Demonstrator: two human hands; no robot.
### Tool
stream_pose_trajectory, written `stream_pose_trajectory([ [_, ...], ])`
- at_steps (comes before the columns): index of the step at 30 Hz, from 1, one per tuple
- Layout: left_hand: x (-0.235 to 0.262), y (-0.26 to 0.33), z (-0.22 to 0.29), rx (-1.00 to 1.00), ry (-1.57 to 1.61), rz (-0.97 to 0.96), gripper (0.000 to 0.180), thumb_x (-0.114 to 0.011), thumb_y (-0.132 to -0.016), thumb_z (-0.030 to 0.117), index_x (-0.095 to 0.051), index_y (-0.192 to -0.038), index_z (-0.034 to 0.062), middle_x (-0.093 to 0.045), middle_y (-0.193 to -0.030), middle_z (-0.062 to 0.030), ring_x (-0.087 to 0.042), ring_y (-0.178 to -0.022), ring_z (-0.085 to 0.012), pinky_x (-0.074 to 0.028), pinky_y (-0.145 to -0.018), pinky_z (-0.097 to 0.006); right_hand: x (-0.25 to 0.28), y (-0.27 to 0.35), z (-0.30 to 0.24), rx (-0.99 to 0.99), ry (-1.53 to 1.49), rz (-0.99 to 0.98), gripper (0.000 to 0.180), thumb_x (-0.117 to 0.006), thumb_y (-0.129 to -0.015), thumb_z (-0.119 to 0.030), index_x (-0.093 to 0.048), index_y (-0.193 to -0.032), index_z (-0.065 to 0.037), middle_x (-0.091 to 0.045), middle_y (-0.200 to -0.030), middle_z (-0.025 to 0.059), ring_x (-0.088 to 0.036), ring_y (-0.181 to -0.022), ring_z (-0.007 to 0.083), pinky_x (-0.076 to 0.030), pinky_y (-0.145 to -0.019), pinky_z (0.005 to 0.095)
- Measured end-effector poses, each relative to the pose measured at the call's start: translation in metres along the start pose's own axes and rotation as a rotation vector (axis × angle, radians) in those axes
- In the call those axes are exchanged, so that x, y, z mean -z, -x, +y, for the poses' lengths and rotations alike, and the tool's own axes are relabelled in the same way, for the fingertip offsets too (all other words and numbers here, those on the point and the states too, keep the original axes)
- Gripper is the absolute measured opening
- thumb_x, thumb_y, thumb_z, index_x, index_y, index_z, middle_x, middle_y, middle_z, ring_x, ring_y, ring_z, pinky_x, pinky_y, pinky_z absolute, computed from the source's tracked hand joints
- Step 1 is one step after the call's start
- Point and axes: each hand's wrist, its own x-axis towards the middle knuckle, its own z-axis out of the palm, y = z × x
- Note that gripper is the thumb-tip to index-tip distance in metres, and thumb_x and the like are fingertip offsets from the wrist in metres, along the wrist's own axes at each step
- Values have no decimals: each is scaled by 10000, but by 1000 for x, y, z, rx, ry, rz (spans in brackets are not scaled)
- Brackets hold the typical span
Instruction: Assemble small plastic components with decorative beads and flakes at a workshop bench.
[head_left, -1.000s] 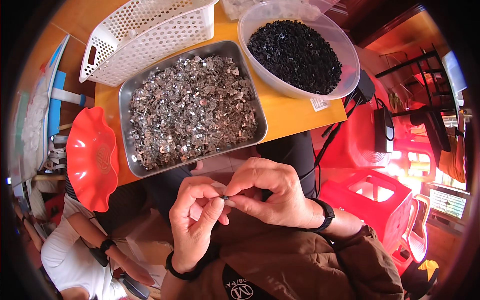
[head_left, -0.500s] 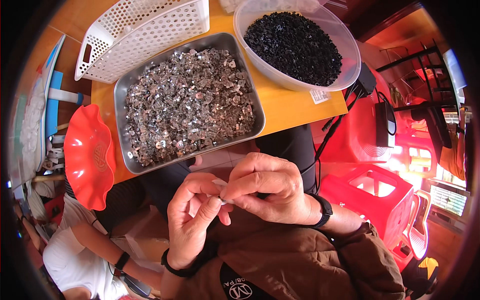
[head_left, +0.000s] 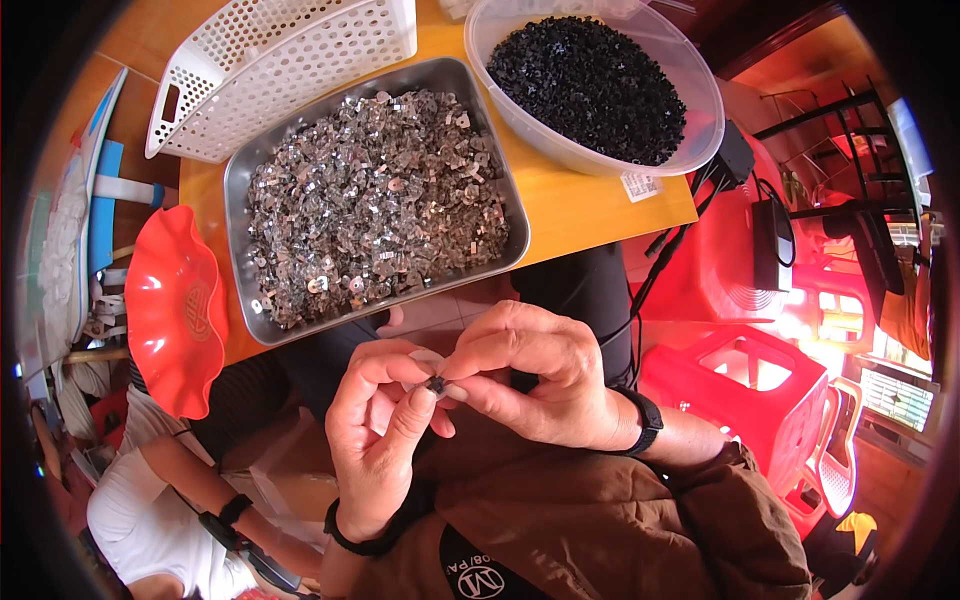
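Between the fingertips of the left hand (head_left: 372, 445) and the right hand (head_left: 535, 378), close together, a small dark piece (head_left: 436, 384) is pinched; beyond them, metal parts (head_left: 375, 205) are contained in a tray (head_left: 517, 225).

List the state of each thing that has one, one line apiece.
Left hand: pinching
Small black part: held in left fingertips
Right hand: fingertips at the part; grip unclear
Metal tray: heaped with small metal pieces
Clear plastic tub: uncovered, holding many small black parts
Right wristband: worn
Red wavy-edged dish: nothing seen inside
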Motion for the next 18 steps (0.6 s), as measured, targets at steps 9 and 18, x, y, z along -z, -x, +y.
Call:
stream_pose_trajectory([
  [9,0,1,-2,-40,-66,61,121,-565,-896,84,-512,-980,13,-491,-1054,-94,-547,-779,-117,-489,-556,-223,-3,-1,7,16,-174,-25,157,-717,-747,-29,-668,-894,-53,-625,-905,84,-627,-760,158,-497,-525,218],
  [18,2,1,-1,-51,-78,25,74,-565,-892,30,-521,-940,-4,-472,-1065,-93,-571,-832,-134,-509,-596,-229,-4,-2,10,92,-139,10,149,-723,-746,-39,-668,-882,-61,-620,-914,86,-621,-741,159,-512,-539,240],
])
